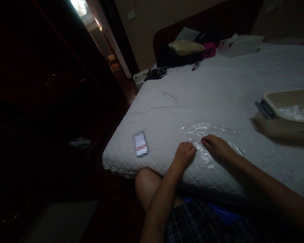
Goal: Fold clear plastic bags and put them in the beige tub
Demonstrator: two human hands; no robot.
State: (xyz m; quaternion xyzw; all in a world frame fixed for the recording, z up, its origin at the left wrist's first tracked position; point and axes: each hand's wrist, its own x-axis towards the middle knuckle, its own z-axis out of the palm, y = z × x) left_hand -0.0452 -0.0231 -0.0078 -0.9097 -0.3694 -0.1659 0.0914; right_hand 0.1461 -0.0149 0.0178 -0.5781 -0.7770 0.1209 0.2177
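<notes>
A clear, crinkled plastic bag (pixel 205 155) lies spread on the white quilted bed, catching the light in streaks. My left hand (pixel 184 153) is closed at the bag's left edge, its fingers curled toward the plastic. Just to the right, my right hand (pixel 215 143) pinches the bag between thumb and fingers, palm side down. A small gap separates the two hands. The pinched part of the plastic is thin and hard to make out in the dim light.
A phone (pixel 141 145) with a blurred screen lies left of my hands. To the right stands a beige bin (pixel 281 126) with a grey handle and clear plastic inside. Toward the headboard are a white box (pixel 239 47), a yellowish pillow (pixel 186 48) and dark cloth (pixel 155 73).
</notes>
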